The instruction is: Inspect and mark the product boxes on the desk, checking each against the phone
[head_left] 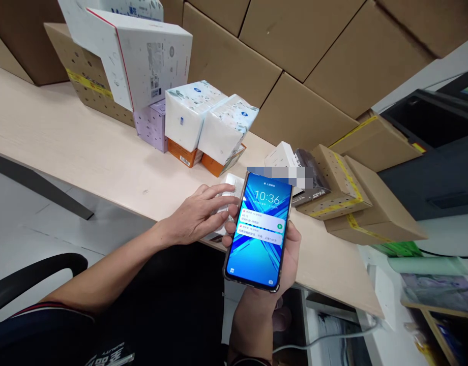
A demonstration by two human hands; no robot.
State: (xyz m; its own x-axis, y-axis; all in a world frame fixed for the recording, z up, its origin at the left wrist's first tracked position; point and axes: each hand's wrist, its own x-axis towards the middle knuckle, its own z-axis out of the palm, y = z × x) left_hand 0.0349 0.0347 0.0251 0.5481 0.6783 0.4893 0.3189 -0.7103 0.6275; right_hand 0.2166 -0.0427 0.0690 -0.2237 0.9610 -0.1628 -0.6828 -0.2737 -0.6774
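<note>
My right hand [291, 254] is wrapped round a smartphone [257, 254] in a dark-edged case, its thumb along the right edge and fingertips curling round the left edge. The lit screen shows a blue wallpaper, the time 10:36 and two notification cards. To the left of the phone, my left hand [199, 216] has its fingers stretched out and slightly apart, pointing at the phone's edge. Behind those fingers lies a white printed box [236, 182], partly hidden by hand and phone; whether the fingers touch it I cannot tell.
On the pale table [130, 178] stand two tissue packs [194, 109] on orange boxes [183, 154], a purple box [152, 124] and a large white box [153, 56]. Taped cartons [335, 178] sit at right. Stacked cardboard boxes [234, 66] form the back. A black chair armrest [39, 274] is lower left.
</note>
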